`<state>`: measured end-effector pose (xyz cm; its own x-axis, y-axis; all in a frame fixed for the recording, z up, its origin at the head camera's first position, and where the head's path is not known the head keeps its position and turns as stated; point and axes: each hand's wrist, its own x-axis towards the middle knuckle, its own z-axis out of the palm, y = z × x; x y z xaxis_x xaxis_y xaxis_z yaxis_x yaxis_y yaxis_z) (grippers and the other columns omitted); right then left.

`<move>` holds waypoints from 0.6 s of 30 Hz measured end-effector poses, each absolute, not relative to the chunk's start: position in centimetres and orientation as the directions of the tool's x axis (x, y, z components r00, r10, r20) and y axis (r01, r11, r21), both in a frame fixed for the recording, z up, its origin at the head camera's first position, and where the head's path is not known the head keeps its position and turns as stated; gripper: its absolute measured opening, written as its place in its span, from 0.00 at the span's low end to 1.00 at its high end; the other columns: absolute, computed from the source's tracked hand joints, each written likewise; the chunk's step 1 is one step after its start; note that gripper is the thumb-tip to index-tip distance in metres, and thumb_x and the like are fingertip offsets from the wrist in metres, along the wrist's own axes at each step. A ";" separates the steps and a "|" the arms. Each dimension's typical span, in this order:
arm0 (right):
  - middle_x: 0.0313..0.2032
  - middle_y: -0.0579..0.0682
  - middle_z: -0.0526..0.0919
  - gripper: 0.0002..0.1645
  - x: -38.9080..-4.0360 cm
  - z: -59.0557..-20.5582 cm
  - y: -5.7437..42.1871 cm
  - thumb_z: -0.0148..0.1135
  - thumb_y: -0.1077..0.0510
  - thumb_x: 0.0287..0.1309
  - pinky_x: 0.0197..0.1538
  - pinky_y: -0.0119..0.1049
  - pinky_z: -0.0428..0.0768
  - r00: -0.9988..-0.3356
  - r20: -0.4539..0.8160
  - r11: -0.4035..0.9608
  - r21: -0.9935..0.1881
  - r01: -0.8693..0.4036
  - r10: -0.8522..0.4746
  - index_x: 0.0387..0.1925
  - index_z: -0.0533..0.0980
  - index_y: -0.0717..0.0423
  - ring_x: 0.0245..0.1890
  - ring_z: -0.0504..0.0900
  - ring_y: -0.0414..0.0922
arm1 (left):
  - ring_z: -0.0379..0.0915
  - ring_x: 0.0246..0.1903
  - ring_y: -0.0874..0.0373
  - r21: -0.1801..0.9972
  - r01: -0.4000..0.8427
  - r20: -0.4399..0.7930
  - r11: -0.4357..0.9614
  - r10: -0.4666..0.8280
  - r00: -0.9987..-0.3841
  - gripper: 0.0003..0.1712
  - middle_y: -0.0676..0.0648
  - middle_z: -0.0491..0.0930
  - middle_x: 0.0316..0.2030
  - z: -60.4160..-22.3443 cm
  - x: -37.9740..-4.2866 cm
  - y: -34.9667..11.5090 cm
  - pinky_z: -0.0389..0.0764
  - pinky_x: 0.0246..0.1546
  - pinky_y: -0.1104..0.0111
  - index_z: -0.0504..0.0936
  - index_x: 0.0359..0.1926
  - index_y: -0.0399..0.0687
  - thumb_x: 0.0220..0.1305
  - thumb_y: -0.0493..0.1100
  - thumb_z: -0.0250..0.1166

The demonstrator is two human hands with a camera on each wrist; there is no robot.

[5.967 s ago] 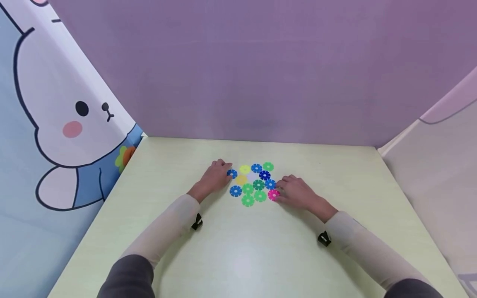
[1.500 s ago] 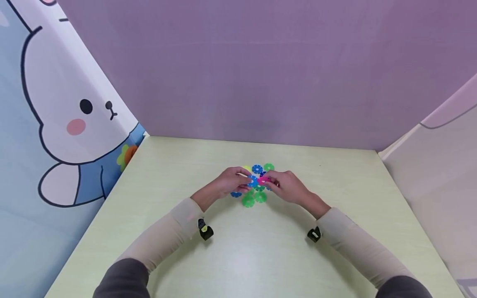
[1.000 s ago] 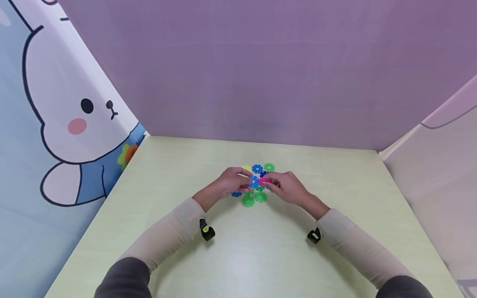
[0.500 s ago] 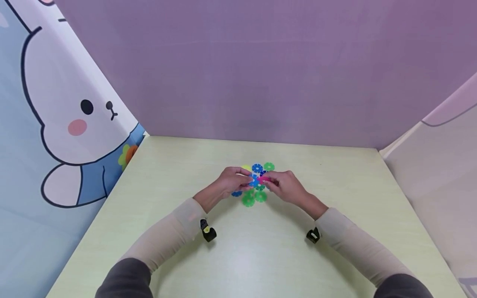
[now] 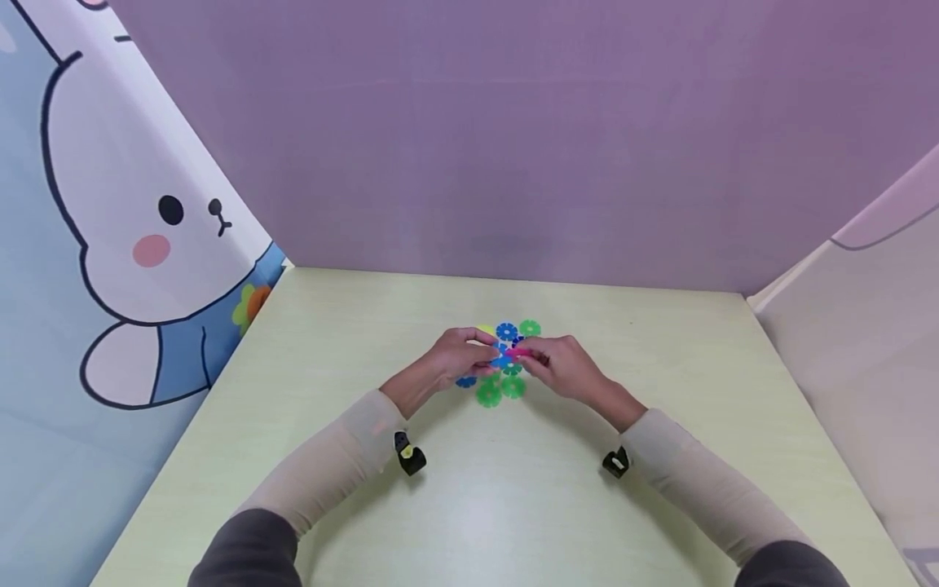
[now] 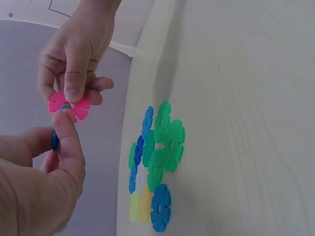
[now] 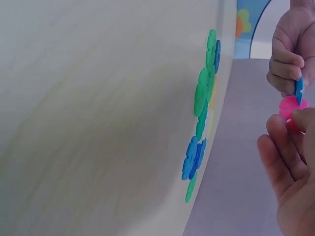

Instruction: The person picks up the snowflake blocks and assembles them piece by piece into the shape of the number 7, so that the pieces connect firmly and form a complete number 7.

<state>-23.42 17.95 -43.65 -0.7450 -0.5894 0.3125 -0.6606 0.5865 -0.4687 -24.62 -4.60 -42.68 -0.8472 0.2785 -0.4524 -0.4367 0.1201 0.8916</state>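
Note:
Over the middle of the table, my left hand [image 5: 456,359] pinches a blue notched plastic disc [image 7: 299,91] between thumb and fingers. Opposite it, my right hand [image 5: 565,365] pinches a pink notched disc [image 6: 81,109] of the same kind. The two discs meet edge to edge, turned crosswise to each other, in the right wrist view; how deep their slots engage is hidden by fingertips. Beneath both hands lies a flat cluster of similar discs: green [image 5: 489,396], blue [image 5: 506,332] and yellow [image 6: 144,204] among them. The hands partly cover this cluster in the head view.
The pale wooden table [image 5: 469,505] carries the discs. A purple panel [image 5: 499,147] rises at its back edge, and a cloth with a cartoon rabbit [image 5: 147,269] hangs at the left. Both wrists wear small black cameras [image 5: 409,456].
Six seconds ago both hands were down at the cluster's sides, touching the blue and pink discs. Both discs are now lifted and brought together; lately the pink one has tilted to edge-on.

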 end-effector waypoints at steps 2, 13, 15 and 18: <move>0.26 0.45 0.83 0.07 -23.4 -43.7 17.9 0.68 0.61 0.64 0.25 0.25 0.74 -0.752 0.310 0.584 -0.484 -0.652 -0.582 0.44 0.84 0.56 0.21 0.70 0.34 | 0.82 0.28 0.60 0.893 -0.436 -0.448 0.110 0.292 -0.845 0.17 0.42 0.82 0.36 -42.7 -24.6 -4.8 0.87 0.33 0.73 0.80 0.57 0.41 0.69 0.37 0.67; 0.28 0.43 0.84 0.08 -23.8 -43.2 18.1 0.68 0.59 0.65 0.33 0.27 0.82 -0.766 0.251 0.593 -0.509 -0.624 -0.592 0.45 0.84 0.54 0.27 0.79 0.35 | 0.83 0.30 0.59 0.897 -0.433 -0.438 0.087 0.303 -0.846 0.16 0.45 0.82 0.34 -42.8 -24.7 -5.2 0.87 0.36 0.72 0.80 0.57 0.41 0.70 0.39 0.66; 0.27 0.42 0.84 0.08 -23.9 -43.2 18.1 0.68 0.58 0.65 0.33 0.27 0.82 -0.767 0.241 0.597 -0.507 -0.622 -0.595 0.45 0.84 0.53 0.26 0.79 0.34 | 0.83 0.30 0.59 0.895 -0.439 -0.441 0.080 0.307 -0.844 0.16 0.45 0.83 0.34 -42.9 -24.8 -5.3 0.87 0.36 0.71 0.80 0.57 0.42 0.70 0.38 0.66; 0.27 0.42 0.84 0.07 -24.0 -43.2 18.3 0.67 0.57 0.66 0.34 0.27 0.82 -0.768 0.231 0.602 -0.503 -0.620 -0.598 0.44 0.84 0.53 0.26 0.79 0.34 | 0.84 0.30 0.59 0.893 -0.445 -0.443 0.073 0.323 -0.836 0.17 0.45 0.84 0.34 -42.8 -24.8 -5.4 0.88 0.38 0.70 0.79 0.58 0.42 0.70 0.37 0.66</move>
<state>-23.95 18.31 -43.23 -0.7676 -0.5978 0.2310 -0.6202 0.6021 -0.5028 -24.80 -5.41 -42.83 -0.8361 0.3233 -0.4432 -0.4449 0.0730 0.8926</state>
